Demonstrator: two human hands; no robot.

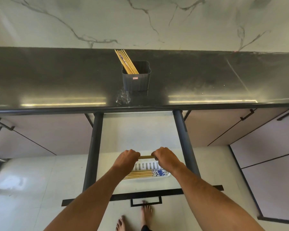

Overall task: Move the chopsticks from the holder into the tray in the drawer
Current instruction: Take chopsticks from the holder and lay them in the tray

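Gripping opposite ends of a chopstick bundle, the left hand and right hand curl their fingers round it just above the one white tray in the open drawer; how many sticks they hold cannot be told. About five chopsticks lie in that tray, and roughly six more lean in the single dark holder. The holder stands on a glossy black countertop beneath a veined marble wall, with pale cabinet doors either side and two bare feet on the tiled floor.

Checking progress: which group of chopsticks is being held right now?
The bundle held level between the left hand and right hand above the tray; others lie in it or stand in the holder.
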